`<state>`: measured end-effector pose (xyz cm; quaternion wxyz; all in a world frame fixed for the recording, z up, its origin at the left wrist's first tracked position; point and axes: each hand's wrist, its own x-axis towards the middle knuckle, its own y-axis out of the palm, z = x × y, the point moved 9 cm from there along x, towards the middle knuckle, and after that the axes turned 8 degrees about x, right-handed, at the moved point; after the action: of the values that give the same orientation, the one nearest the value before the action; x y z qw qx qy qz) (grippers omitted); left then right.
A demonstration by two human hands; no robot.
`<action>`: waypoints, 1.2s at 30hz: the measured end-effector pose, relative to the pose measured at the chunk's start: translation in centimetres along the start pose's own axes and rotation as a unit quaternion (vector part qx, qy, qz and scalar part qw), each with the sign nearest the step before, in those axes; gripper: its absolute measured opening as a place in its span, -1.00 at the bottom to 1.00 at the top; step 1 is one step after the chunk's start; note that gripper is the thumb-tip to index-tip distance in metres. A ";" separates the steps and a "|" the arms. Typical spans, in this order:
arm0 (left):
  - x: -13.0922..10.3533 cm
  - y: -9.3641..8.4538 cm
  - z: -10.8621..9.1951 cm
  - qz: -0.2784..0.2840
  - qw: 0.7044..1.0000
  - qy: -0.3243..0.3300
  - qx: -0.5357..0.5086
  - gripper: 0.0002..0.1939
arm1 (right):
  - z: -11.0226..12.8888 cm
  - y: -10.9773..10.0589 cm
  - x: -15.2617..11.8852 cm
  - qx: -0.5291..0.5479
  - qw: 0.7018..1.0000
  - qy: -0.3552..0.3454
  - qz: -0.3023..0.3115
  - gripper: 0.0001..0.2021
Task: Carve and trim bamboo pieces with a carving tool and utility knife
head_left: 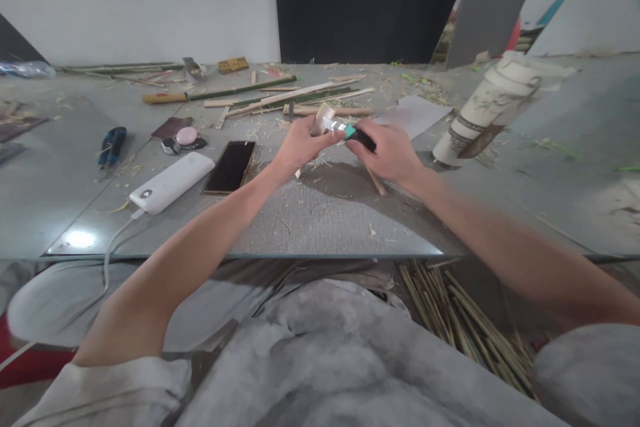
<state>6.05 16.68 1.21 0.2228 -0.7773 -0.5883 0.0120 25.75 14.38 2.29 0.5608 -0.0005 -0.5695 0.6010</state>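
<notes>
My left hand (303,143) is closed around a short pale piece of bamboo (326,115), whose upper end stands out above the fingers. In my right hand (387,149) is a utility knife (353,133) with a black and teal handle. Its bare blade points left and meets or nearly meets the bamboo; the exact contact is too small to tell. Both hands are close together above the table (320,220). Below my right hand a thin bamboo stick (376,181) lies on the tabletop.
Split bamboo strips (300,97) and shavings lie behind my hands. To the left are a phone (230,167), a white power bank (173,181) with a cable and blue-black pliers (113,145). A patterned white cup (483,110) stands right. Bamboo sticks (465,320) lie below the table edge.
</notes>
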 end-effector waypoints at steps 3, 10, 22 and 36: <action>-0.1 0.1 -0.1 0.011 1.000 -0.009 0.001 -0.35 | 0.1 0.0 0.0 -0.011 1.000 0.011 0.014 -0.56; 0.1 0.3 0.4 0.017 1.000 -0.008 0.018 -0.36 | 0.1 0.0 0.0 -0.036 0.999 0.026 0.031 -0.54; 0.1 0.1 0.7 -0.011 0.999 -0.018 0.037 -0.28 | 0.1 0.1 -0.2 -0.047 0.998 0.035 0.001 -0.62; 0.5 0.2 1.0 0.003 1.000 0.017 -0.007 -0.37 | 0.5 -0.1 -0.2 -0.046 0.998 0.048 -0.005 -0.61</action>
<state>6.14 17.45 0.30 0.2270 -0.7809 -0.5819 -0.0046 25.59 13.92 2.38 0.5897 -0.0524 -0.5690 0.5708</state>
